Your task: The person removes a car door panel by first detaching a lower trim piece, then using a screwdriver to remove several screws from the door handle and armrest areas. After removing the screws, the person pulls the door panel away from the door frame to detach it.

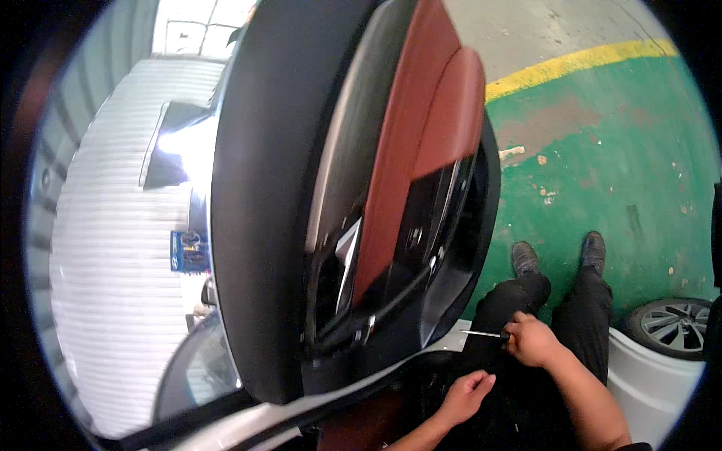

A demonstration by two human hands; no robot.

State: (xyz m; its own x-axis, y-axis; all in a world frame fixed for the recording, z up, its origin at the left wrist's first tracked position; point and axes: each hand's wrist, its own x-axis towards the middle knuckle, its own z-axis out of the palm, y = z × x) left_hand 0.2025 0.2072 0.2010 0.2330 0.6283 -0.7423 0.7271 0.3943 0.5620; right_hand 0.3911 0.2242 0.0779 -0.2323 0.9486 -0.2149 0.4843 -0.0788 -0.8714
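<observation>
The curved black-and-red car door panel [361, 203] looks whole and fitted; what is done or left on it cannot be told. Right of the panel's lower end, the right hand [535, 342] grips a dark-handled, slim silver-shafted tool [483, 333], its shaft pointing panelward. Nearer the panel's bottom, the left hand [465, 397] curls; whether it pinches anything is unclear.

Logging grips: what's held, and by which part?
The right hand holds a thin metal-shafted tool by its handle end; nothing shows in the left hand.
</observation>
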